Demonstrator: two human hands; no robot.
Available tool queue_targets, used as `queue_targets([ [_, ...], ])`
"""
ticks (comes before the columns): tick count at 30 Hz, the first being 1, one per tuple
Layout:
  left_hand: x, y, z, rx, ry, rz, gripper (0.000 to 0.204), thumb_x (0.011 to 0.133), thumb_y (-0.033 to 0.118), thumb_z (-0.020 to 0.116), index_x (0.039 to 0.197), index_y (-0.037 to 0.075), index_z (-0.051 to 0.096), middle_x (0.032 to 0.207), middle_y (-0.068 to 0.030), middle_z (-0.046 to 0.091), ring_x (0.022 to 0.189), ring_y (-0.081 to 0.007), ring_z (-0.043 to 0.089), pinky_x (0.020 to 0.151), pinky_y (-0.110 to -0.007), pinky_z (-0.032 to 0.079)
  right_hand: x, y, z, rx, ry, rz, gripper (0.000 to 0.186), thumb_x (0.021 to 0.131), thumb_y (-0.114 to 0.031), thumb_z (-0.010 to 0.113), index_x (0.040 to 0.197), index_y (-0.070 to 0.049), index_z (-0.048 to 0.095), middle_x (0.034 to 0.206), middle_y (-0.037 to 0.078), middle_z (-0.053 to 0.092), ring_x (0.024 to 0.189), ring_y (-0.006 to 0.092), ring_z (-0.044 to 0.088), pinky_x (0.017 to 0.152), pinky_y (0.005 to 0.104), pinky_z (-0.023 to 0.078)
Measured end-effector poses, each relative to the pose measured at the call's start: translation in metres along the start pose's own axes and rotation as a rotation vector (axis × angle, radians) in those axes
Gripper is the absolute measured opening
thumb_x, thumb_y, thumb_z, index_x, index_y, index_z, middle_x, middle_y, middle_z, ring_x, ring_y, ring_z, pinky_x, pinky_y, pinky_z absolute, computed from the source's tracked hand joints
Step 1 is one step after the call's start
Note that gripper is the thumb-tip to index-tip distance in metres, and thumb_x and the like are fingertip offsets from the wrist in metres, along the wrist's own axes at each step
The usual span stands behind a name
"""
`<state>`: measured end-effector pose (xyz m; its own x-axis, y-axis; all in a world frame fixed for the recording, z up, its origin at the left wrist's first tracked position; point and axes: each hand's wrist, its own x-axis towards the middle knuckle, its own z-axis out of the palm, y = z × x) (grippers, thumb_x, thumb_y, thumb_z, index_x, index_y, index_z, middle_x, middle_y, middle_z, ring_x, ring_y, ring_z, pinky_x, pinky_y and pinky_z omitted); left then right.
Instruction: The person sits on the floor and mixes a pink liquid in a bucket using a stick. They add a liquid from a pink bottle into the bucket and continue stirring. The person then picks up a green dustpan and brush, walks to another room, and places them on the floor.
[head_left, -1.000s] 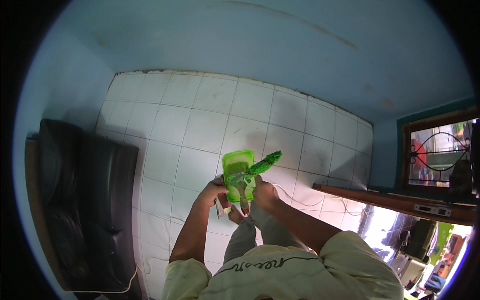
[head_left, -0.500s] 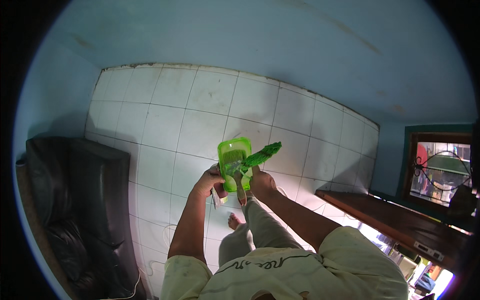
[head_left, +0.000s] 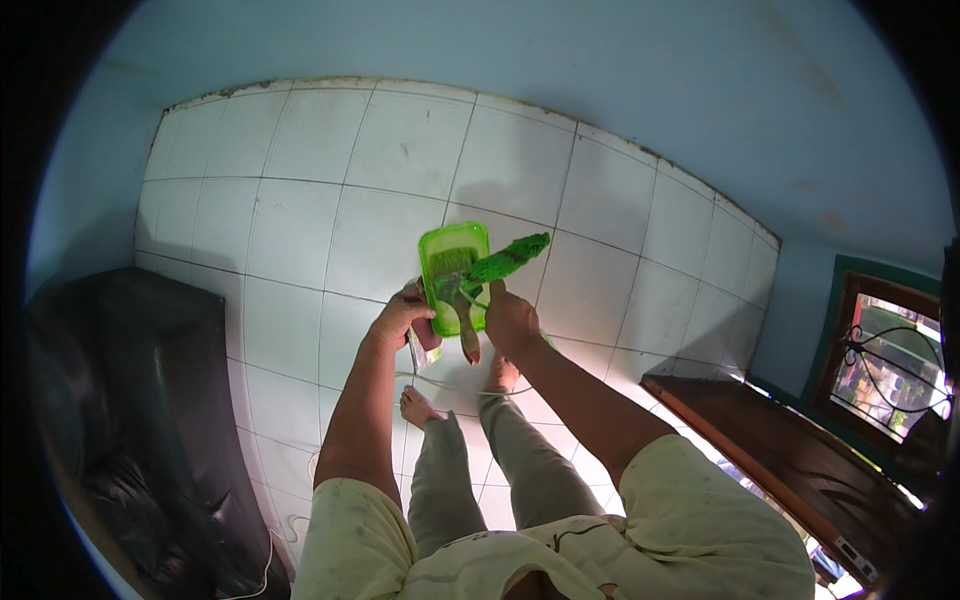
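In front of me my left hand (head_left: 402, 312) grips the left edge of a bright green plastic tray (head_left: 427, 238). A paintbrush (head_left: 467, 328) with a wooden handle lies in the tray, bristles at the far end. Below the tray, beside the same hand, a flat pale thing (head_left: 424, 356) and a dark reddish piece show; I cannot make out their kind. My right hand (head_left: 512, 318) is closed near the tray's right side on a paint roller (head_left: 510, 258) with a shaggy green sleeve. That sleeve slants up over the tray's right edge; its grip is hidden by my fingers.
White floor tiles (head_left: 390, 235) reach a blue wall (head_left: 560, 60). A black sofa (head_left: 130, 400) stands at the left, a dark wooden piece of furniture (head_left: 770, 450) at the right, near a barred window (head_left: 890, 350). A pale cable (head_left: 450, 386) crosses the floor by my feet.
My viewpoint has shifted, and both feet now show below the tray. My hands and the things in them sit slightly higher and further left in view. Both grips stay the same.
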<state>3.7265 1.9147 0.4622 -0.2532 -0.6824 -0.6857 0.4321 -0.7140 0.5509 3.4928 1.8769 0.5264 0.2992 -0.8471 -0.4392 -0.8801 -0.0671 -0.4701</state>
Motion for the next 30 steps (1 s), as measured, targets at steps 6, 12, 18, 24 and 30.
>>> queue_targets([
  [6, 0.072, -0.028, -0.052, 0.028, 0.04, -0.047, 0.056, 0.07, 0.001, 0.071, 0.125, 0.005, 0.061, 0.115, -0.0086, 0.068, 0.106, -0.0241, 0.065, 0.099, -0.041, 0.05, 0.058, 0.03, 0.075, -0.008, 0.09, -0.003, 0.033, 0.086, -0.001, 0.053, 0.118, 0.001, 0.048, 0.078, 0.025, 0.069, 0.075, 0.0442, 0.07, 0.066, 0.0536, 0.055],
  [12, 0.119, -0.07, -0.102, -0.008, 0.032, -0.035, 0.049, 0.072, 0.0, 0.07, 0.12, 0.004, 0.062, 0.112, -0.0086, 0.068, 0.104, -0.0236, 0.066, 0.095, -0.04, 0.052, 0.099, 0.046, 0.13, -0.143, -0.058, 0.015, 0.024, 0.094, -0.007, 0.049, 0.117, -0.001, 0.047, 0.09, 0.022, 0.071, 0.084, 0.0402, 0.073, 0.072, 0.0489, 0.059],
  [18, 0.154, -0.103, -0.142, -0.013, 0.068, -0.021, 0.05, 0.073, -0.003, 0.068, 0.122, 0.005, 0.061, 0.112, -0.0082, 0.068, 0.104, -0.023, 0.065, 0.094, -0.039, 0.052, 0.121, 0.055, 0.17, -0.158, -0.056, 0.012, 0.024, 0.095, -0.007, 0.051, 0.118, -0.001, 0.047, 0.091, 0.02, 0.072, 0.086, 0.0378, 0.074, 0.073, 0.0474, 0.06],
  [24, 0.176, -0.119, -0.164, -0.085, 0.064, -0.041, 0.056, 0.07, -0.006, 0.066, 0.125, 0.004, 0.063, 0.114, -0.0073, 0.067, 0.105, -0.0217, 0.062, 0.096, -0.038, 0.049, 0.142, 0.065, 0.207, -0.253, -0.126, 0.03, 0.024, 0.095, -0.008, 0.052, 0.118, -0.002, 0.047, 0.09, 0.018, 0.073, 0.085, 0.0365, 0.074, 0.072, 0.0462, 0.06],
  [30, 0.187, -0.126, -0.174, -0.02, 0.174, -0.091, 0.056, 0.072, -0.006, 0.066, 0.128, 0.002, 0.062, 0.118, -0.0101, 0.067, 0.109, -0.0242, 0.062, 0.098, -0.04, 0.049, 0.154, 0.077, 0.238, -0.277, -0.125, 0.005, 0.023, 0.094, -0.007, 0.055, 0.115, -0.003, 0.047, 0.087, 0.016, 0.073, 0.082, 0.035, 0.075, 0.07, 0.0445, 0.061],
])
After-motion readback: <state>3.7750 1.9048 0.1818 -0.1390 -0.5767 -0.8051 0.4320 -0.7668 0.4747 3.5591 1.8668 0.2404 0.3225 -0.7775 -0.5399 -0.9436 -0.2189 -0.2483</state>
